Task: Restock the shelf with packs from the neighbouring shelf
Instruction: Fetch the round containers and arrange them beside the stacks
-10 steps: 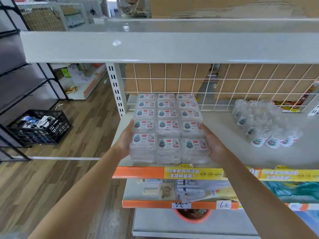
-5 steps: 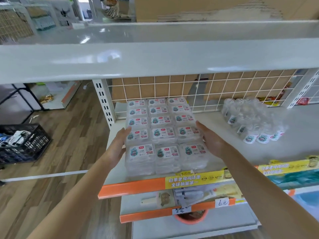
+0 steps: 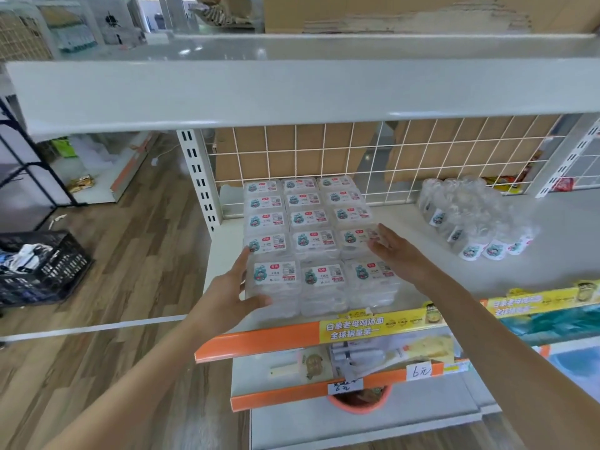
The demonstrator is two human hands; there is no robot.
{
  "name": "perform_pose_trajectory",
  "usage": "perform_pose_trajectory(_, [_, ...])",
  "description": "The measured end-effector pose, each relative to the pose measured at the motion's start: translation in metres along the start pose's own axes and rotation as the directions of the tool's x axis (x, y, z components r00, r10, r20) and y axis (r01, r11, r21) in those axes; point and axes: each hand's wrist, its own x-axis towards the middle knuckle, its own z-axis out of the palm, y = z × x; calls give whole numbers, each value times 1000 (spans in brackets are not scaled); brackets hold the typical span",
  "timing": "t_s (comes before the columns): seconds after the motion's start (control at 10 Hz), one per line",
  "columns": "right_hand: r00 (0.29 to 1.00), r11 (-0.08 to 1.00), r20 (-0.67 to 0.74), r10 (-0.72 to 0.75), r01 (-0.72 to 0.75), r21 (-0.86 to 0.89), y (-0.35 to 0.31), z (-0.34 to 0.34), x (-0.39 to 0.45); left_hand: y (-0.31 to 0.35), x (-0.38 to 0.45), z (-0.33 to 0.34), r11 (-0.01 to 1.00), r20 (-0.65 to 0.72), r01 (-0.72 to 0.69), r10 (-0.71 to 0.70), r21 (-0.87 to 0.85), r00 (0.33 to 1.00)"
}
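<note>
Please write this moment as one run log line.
left hand: touches pack block front-left | right hand: open, on block's right side | shelf: block at left end

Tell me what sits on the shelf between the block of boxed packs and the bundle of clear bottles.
Only bare shelf separates the block of boxed packs from the bottle bundle; the right hand reaches over its front part, in the head view.

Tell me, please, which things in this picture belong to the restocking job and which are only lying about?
Belong to the job:
- block of clear plastic packs with white labels, in three rows on the grey metal shelf
- left hand and right hand, at its two sides
- loose heap of clear labelled packs, further right

Lying about:
- black plastic crate on the floor
- orange bowl below
</note>
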Motion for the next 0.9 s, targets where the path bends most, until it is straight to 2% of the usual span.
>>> perform_pose_trajectory(0.2, [999,993,-9,-48,47,-111,0,0,-1,6,-3,7,992,38,24,-29,122,999])
perform_pose_trajectory(0.3, [997,987,26,-68,71,-143,0,-4,0,14,-4,10,987,23,97,-101,132,995])
perform_pose_trajectory(0.5, [982,954,105,-155,177,-241,1,-15,-7,32,-10,14,979,-133,92,-68,183,989])
perform_pose_trajectory(0.7, [964,927,174,-200,244,-287,-1,-26,-8,39,-15,15,956,-85,176,-160,237,983])
perform_pose_trajectory(0.8, [952,907,173,-254,296,-300,3,-38,-11,46,-17,18,920,-127,245,-216,306,968])
perform_pose_trajectory(0.9, [944,882,127,-305,331,-335,14,-53,-15,66,-20,29,875,-357,265,-116,405,927])
